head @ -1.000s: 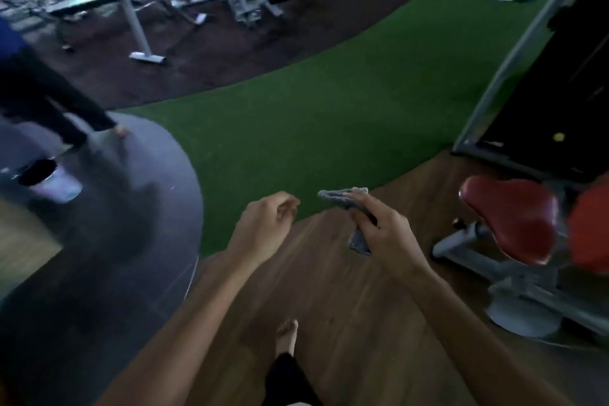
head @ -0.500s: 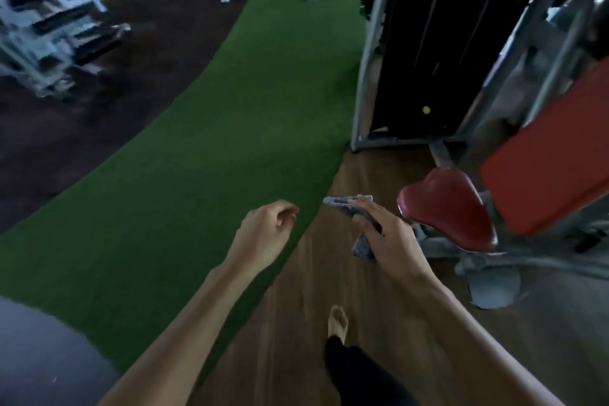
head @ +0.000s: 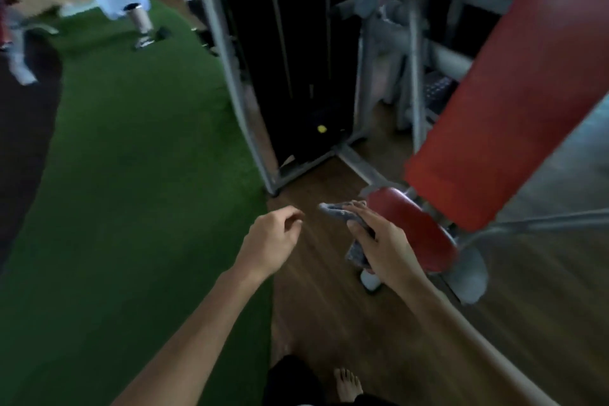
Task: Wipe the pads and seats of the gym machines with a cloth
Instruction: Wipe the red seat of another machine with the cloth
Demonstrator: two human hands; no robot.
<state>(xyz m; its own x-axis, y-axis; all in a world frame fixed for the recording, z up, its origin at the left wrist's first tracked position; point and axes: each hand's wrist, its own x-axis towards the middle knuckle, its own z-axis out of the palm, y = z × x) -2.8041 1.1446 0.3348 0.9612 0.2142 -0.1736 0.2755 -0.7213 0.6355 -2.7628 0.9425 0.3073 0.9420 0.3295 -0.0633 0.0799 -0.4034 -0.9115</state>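
A strip of green turf point(head: 131, 175) fills the nine o'clock side. At eleven o'clock its far end holds pale equipment too blurred to identify. Just below centre, the left hand point(head: 272, 237) hangs over the wooden floor point(head: 329, 306), fingers loosely curled round nothing. A black weight stack point(head: 296, 59) in a grey frame stands at twelve o'clock, its top cut off. At six o'clock a bare foot point(head: 347, 386) shows, its heel out of frame. A little apart from the left hand, toward four o'clock, the right hand point(head: 385, 250) pinches a grey cloth point(head: 339, 213). Fingers hide the cloth's middle and only its ends poke out. The cloth sits just beside a red seat point(head: 418, 227); whether they touch cannot be told. At two o'clock a tilted red back pad point(head: 514, 92) runs off the edge.
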